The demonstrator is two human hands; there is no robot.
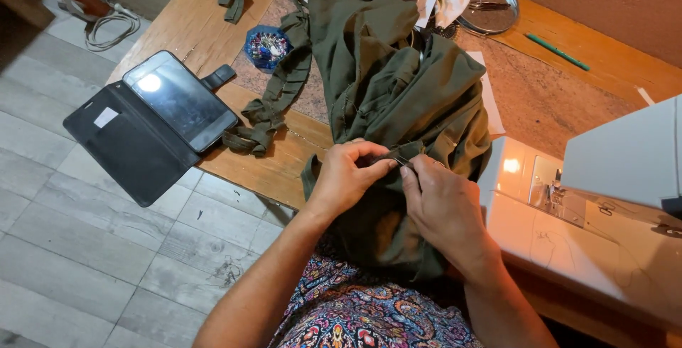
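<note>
the soft, floppy olive green cloth garment (398, 99) looks light and bendy. the left hand (348, 177) and right hand (444, 202) both pinch its near fold; that edge seems best to hold.

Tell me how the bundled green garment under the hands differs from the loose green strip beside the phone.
The green garment is a big, bunched heap; the green strip is narrow and long. The garment is pinched by the left hand and right hand; the strip lies untouched on the wooden table. Both are olive-green cloth.
</note>
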